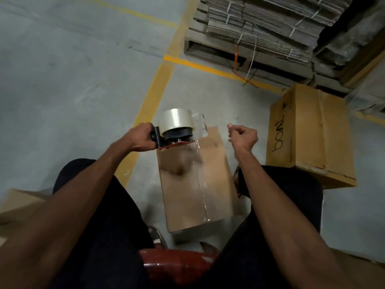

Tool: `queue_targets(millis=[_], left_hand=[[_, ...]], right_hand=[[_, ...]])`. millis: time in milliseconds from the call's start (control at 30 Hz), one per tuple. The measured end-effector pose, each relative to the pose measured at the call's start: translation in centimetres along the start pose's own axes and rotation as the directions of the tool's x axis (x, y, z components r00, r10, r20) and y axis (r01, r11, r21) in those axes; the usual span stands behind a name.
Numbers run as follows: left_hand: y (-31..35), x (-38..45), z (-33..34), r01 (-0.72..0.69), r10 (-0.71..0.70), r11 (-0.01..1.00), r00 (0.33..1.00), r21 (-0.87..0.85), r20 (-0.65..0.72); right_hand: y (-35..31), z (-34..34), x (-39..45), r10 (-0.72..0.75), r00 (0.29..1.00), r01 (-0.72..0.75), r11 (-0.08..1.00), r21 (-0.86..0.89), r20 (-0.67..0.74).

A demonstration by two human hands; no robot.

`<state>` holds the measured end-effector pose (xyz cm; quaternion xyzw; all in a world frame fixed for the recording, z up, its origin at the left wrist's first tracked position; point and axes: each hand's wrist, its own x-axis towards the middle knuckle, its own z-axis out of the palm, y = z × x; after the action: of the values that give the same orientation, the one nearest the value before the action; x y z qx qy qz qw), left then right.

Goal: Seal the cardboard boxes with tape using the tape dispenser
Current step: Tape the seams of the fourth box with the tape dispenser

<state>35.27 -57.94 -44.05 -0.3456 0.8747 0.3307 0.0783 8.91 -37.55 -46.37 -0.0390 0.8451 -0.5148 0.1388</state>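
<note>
Between the seated person's knees, on the grey floor [62, 80], sits a cardboard box [195, 184], its top seam already covered by a strip of clear tape [201, 184] running from its far edge to its near edge. That seam looks done; whether side seams need tape I cannot tell. Box long axis runs away from the person, tilted slightly left at the far end.

Left hand [141, 138] grips the handle of the tape dispenser [175, 130], held just above the box's far-left corner, roll uppermost, nose pointing right, a loose flap of tape hanging at its front. Right hand [243, 136] is raised near the far-right corner, fingers curled, seemingly pinching a thin wisp of tape; blurred, so not certain.

Second box [310, 134], marked "boat", stands at right; its seal state is unclear. Another carton [18, 205] at the left edge, likely still to do.
</note>
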Motion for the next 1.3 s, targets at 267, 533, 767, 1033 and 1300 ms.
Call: queue_targets(millis=[267,533,767,1033,1300], left_hand=[[-1.9,3.9,2.0,0.064,-0.066,0.997,0.995,0.038,0.076],[-2.0,5.6,3.0,0.096,-0.103,0.992,0.99,0.079,0.095],[-2.3,6.0,3.3,0.081,-0.082,0.997,0.989,0.014,0.119],[-2.2,6.7,3.5,0.113,-0.118,0.993,0.982,0.044,0.144],[-2.8,6.8,4.1,0.153,-0.159,0.986,0.983,0.068,0.095]], right_hand=[[1.5,3.4,2.8,0.054,0.998,-0.055,0.997,-0.059,-0.01],[2.9,4.8,4.0,0.206,0.978,-0.206,0.977,0.058,0.003],[4.2,5.6,4.7,0.184,0.983,-0.184,0.983,0.017,-0.01],[5.3,6.5,5.3,0.298,0.954,-0.298,0.954,0.006,-0.041],[4.9,7.1,2.8,0.116,0.981,-0.133,0.985,-0.107,-0.154]])
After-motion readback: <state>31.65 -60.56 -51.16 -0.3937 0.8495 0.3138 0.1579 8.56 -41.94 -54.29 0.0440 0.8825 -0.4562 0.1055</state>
